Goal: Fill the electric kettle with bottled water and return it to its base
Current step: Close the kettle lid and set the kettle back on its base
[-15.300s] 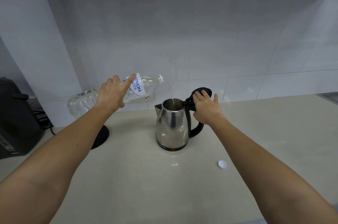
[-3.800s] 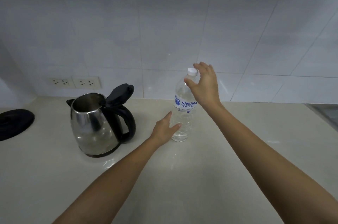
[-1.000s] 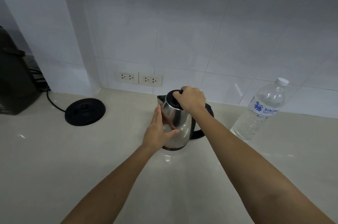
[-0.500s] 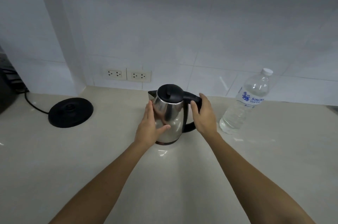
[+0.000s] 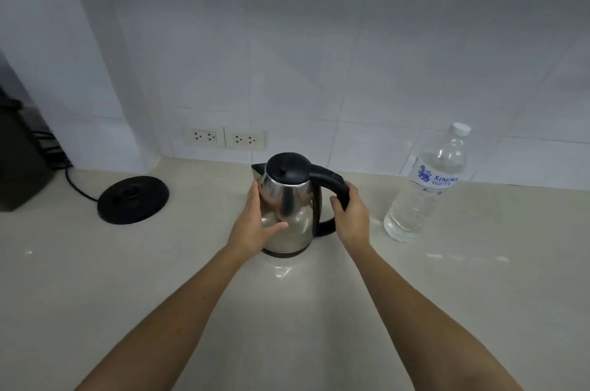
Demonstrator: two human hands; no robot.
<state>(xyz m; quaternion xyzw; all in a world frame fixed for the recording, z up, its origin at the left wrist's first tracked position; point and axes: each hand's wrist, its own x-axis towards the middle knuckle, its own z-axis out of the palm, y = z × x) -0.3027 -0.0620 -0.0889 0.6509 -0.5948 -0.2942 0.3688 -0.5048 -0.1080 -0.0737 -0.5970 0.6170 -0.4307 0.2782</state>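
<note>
The steel electric kettle [image 5: 292, 199] stands on the beige counter [image 5: 287, 310] with its black lid shut. My right hand [image 5: 349, 215] is wrapped around its black handle. My left hand [image 5: 255, 224] lies flat against the kettle's left side, fingers spread. The round black base [image 5: 133, 199] sits empty on the counter to the left, its cord running off left. The capped water bottle [image 5: 427, 186] stands upright to the right of the kettle, partly full.
A double wall socket [image 5: 223, 137] is on the tiled wall behind the kettle. A black appliance [image 5: 19, 160] stands at the far left edge, in the corner beyond the base.
The right hand left the shut lid and took hold of the handle. The left hand stays on the kettle's side. The kettle has not left its spot on the counter.
</note>
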